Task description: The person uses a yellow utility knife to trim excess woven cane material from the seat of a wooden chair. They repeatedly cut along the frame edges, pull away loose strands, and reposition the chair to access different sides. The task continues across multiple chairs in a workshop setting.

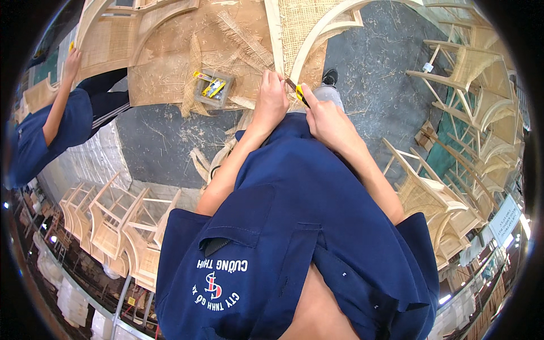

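My right hand (330,122) is closed around a yellow and black utility knife (301,94), its blade end pointing toward my left hand. My left hand (270,102) has its fingers bent together at the near corner of a pale wooden chair frame (309,42); whatever they pinch is hidden. Woven cane webbing (296,28) fills the space between the frame's straight bar and its curved rail. The knife's tip is close to the left fingertips at that corner. Frayed cane offcuts (241,37) lie on the brown work surface (164,79) beside the frame.
A grey plastic box (206,100) with yellow cutters stands left of my hands. At far left, a co-worker's hand (72,61) holds something yellow against another cane-panelled frame (110,42). Wooden chairs (481,68) crowd the right side; more chairs (116,226) stand lower left.
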`<state>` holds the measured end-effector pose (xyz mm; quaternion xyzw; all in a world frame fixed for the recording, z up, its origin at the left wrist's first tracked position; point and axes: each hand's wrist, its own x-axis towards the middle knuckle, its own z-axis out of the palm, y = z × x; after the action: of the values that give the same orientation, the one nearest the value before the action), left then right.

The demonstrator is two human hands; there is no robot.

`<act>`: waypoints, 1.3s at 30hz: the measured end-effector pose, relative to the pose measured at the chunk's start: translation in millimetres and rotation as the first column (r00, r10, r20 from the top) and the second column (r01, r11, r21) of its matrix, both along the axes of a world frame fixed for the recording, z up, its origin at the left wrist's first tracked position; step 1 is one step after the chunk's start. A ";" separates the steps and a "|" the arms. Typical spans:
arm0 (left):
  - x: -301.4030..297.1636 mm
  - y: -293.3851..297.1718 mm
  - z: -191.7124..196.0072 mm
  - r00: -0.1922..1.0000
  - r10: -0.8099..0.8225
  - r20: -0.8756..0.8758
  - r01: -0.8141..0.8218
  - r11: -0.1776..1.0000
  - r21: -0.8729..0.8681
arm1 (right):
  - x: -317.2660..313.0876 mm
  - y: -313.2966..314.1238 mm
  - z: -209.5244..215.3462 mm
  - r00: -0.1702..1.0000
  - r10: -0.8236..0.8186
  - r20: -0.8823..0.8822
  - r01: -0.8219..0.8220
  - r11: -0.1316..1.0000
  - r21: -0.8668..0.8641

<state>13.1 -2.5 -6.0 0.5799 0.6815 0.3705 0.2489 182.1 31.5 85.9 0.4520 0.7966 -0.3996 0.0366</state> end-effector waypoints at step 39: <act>-7.9 15.4 10.9 0.859 -0.233 -0.456 0.156 0.967 -0.201 | 106.1 13.0 -3.1 0.732 -0.619 -0.283 0.660 0.748 0.069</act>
<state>5.1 13.0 4.9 0.6975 0.6865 0.1350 0.1550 288.2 44.6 82.8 0.6481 0.6201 -0.3723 -0.2383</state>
